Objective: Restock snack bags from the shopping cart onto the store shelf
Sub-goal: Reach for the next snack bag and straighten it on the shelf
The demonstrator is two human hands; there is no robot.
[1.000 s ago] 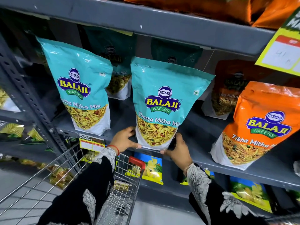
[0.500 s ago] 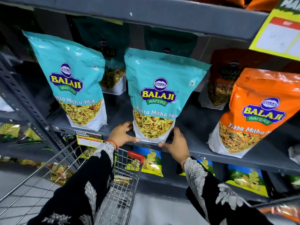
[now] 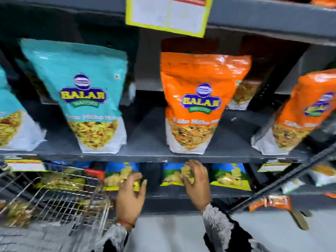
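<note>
Both hands are hanging in front of the lower shelf row, holding nothing. The left hand (image 3: 130, 194) is sitting just off the right corner of the shopping cart (image 3: 54, 202), fingers (image 3: 135, 179) spread loosely apart and curled a bit, right in front of a blue-and-yellow chip bag (image 3: 121, 176) on the row below. Can't really tell if it's touching that bag or just hovering, the whole shot is pretty blurry. The right hand (image 3: 197, 184) is doing the same thing, fingers apart and empty, overlapping another blue chip bag (image 3: 172, 176) just under the front edge of the grey shelf (image 3: 145, 153).

The snack bags themselves are standing upright on that grey shelf above the hands: a teal Balaji bag (image 3: 85, 95) to the left, an orange Balaji bag (image 3: 198, 99) right of it with a gap between them, and a second orange bag (image 3: 298, 113) leaning at the far right. Another teal one is poking in at the left edge (image 3: 11, 124). More bags are sitting in shadow behind the front row.

The cart's wire basket is showing some yellowish packets inside, too smeared to identify. A yellow-bordered price tag (image 3: 168, 14) is hanging off the shelf above.
</note>
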